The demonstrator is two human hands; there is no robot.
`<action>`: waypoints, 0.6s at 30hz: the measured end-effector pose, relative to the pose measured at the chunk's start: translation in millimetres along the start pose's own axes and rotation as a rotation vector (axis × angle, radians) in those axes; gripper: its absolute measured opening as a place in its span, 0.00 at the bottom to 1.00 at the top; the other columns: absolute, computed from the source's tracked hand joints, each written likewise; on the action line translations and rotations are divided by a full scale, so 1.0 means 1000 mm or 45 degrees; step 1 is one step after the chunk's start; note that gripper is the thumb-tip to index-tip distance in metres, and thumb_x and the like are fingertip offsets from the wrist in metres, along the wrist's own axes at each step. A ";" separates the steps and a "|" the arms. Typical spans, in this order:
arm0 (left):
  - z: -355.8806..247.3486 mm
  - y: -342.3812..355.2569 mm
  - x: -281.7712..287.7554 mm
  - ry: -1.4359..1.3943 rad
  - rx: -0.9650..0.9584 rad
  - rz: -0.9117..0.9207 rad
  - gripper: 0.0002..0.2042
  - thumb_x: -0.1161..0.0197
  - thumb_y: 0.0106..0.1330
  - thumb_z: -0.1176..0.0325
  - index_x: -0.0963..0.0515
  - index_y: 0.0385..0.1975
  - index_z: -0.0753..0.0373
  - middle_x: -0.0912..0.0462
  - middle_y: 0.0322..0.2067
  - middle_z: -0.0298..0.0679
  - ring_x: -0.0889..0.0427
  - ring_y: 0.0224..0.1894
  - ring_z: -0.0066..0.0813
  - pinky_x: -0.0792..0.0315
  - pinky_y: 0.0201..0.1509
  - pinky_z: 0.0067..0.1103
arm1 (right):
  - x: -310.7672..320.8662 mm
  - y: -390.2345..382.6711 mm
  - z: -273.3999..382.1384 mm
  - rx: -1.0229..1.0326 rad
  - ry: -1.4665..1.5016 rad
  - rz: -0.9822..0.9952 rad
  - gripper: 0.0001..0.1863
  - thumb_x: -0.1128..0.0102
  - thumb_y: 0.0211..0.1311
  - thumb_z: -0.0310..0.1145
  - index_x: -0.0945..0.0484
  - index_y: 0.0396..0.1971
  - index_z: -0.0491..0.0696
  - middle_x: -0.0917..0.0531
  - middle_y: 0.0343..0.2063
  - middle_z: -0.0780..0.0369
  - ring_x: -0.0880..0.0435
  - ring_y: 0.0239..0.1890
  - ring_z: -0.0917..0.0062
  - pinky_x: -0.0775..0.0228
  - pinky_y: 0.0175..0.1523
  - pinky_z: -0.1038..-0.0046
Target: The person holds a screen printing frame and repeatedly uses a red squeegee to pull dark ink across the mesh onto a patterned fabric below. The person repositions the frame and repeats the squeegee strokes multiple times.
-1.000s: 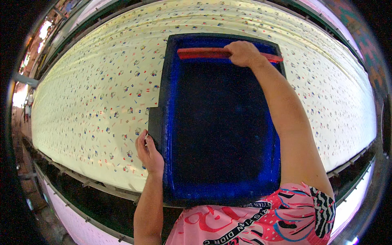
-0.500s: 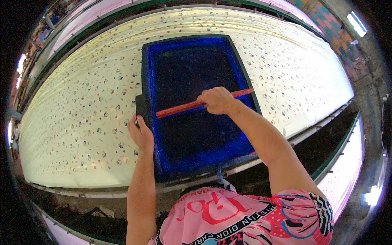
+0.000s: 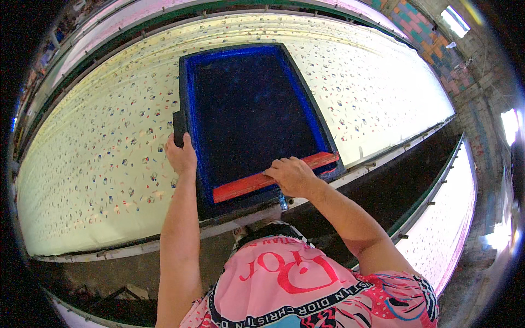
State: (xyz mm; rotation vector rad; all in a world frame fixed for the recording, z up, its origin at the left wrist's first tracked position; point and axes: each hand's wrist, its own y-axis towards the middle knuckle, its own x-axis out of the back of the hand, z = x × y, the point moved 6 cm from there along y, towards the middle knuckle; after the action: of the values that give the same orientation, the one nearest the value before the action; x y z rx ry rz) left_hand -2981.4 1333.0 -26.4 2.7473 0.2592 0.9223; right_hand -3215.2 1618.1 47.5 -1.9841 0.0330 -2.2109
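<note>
A screen-printing frame (image 3: pixel 322 131) with blue-stained inner edges and a dark mesh (image 3: pixel 249 109) lies on pale printed fabric (image 3: pixel 126 158). My right hand (image 3: pixel 292 176) is closed over the top edge of a long red squeegee (image 3: pixel 240 187). The squeegee lies across the near end of the mesh, slightly slanted, its right end close to the frame's right side. At the frame's left side, my left hand (image 3: pixel 182 155) grips a dark block-like handle (image 3: pixel 179 129) that juts from the rim. The squeegee's lower edge is hidden.
The fabric covers a long table with a pale rail (image 3: pixel 136 249) along its near edge. Behind me to the right stands another table with pinkish fabric (image 3: pixel 443 229), across a dark gap. Further tables run along the far side, and patterned tiles (image 3: pixel 421 33) show at the far right.
My right hand has drawn the squeegee toward me, from the middle of the mesh to its near end. My left hand stays at the frame's left side. The whole view has shifted slightly.
</note>
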 end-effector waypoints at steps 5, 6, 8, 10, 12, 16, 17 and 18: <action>-0.003 0.000 -0.004 0.169 0.144 0.130 0.30 0.22 0.69 0.48 0.16 0.60 0.66 0.12 0.55 0.54 0.13 0.59 0.57 0.20 0.65 0.44 | -0.004 -0.019 0.004 0.116 0.124 -0.114 0.32 0.20 0.60 0.57 0.12 0.58 0.52 0.15 0.49 0.56 0.15 0.57 0.57 0.22 0.64 0.53; -0.005 -0.001 -0.004 0.193 0.129 0.119 0.29 0.21 0.68 0.48 0.15 0.59 0.66 0.10 0.53 0.54 0.11 0.57 0.57 0.19 0.63 0.45 | -0.005 -0.023 0.004 0.140 0.141 -0.132 0.34 0.19 0.59 0.59 0.12 0.58 0.51 0.15 0.50 0.56 0.16 0.58 0.56 0.22 0.64 0.53; -0.014 -0.001 -0.001 0.241 0.139 0.130 0.27 0.20 0.67 0.49 0.13 0.55 0.67 0.09 0.49 0.54 0.09 0.53 0.58 0.18 0.61 0.45 | -0.008 -0.031 -0.001 0.152 0.220 -0.157 0.39 0.17 0.55 0.61 0.13 0.60 0.49 0.15 0.54 0.53 0.18 0.61 0.55 0.23 0.67 0.51; -0.022 -0.005 -0.009 0.262 0.111 0.131 0.26 0.20 0.67 0.50 0.12 0.52 0.67 0.07 0.46 0.54 0.08 0.50 0.59 0.18 0.58 0.46 | -0.011 -0.045 -0.014 0.171 0.321 -0.213 0.39 0.18 0.56 0.60 0.13 0.61 0.49 0.15 0.58 0.52 0.18 0.63 0.54 0.24 0.69 0.50; -0.014 0.000 -0.002 0.277 0.064 0.074 0.25 0.19 0.67 0.50 0.12 0.50 0.68 0.07 0.44 0.54 0.08 0.47 0.59 0.17 0.56 0.46 | -0.015 -0.055 -0.022 0.290 0.431 -0.277 0.34 0.20 0.60 0.55 0.13 0.59 0.47 0.14 0.61 0.51 0.16 0.65 0.53 0.23 0.70 0.51; -0.009 0.003 -0.004 0.347 0.085 0.059 0.25 0.20 0.68 0.51 0.11 0.50 0.69 0.07 0.44 0.56 0.08 0.48 0.59 0.18 0.56 0.45 | 0.003 -0.084 -0.072 0.389 0.677 -0.410 0.26 0.18 0.61 0.44 0.11 0.55 0.47 0.10 0.57 0.55 0.11 0.60 0.55 0.20 0.68 0.55; -0.006 0.002 -0.002 0.361 0.100 0.060 0.25 0.20 0.68 0.51 0.11 0.51 0.70 0.07 0.44 0.56 0.08 0.48 0.59 0.18 0.56 0.45 | 0.005 -0.091 -0.091 0.363 0.698 -0.503 0.25 0.18 0.61 0.42 0.11 0.55 0.47 0.10 0.57 0.56 0.11 0.60 0.56 0.20 0.68 0.55; -0.005 0.004 -0.004 0.363 0.110 0.065 0.25 0.20 0.68 0.52 0.11 0.51 0.70 0.07 0.44 0.56 0.08 0.48 0.59 0.18 0.56 0.45 | 0.010 -0.099 -0.113 0.329 0.707 -0.598 0.24 0.18 0.60 0.40 0.11 0.54 0.47 0.09 0.56 0.57 0.11 0.61 0.56 0.20 0.68 0.55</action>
State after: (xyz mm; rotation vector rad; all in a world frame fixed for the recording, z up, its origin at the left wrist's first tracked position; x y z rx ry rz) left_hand -2986.9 1329.4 -23.6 2.7035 0.2840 1.3479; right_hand -3338.6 1703.6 57.6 -1.2882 -0.6723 -2.8076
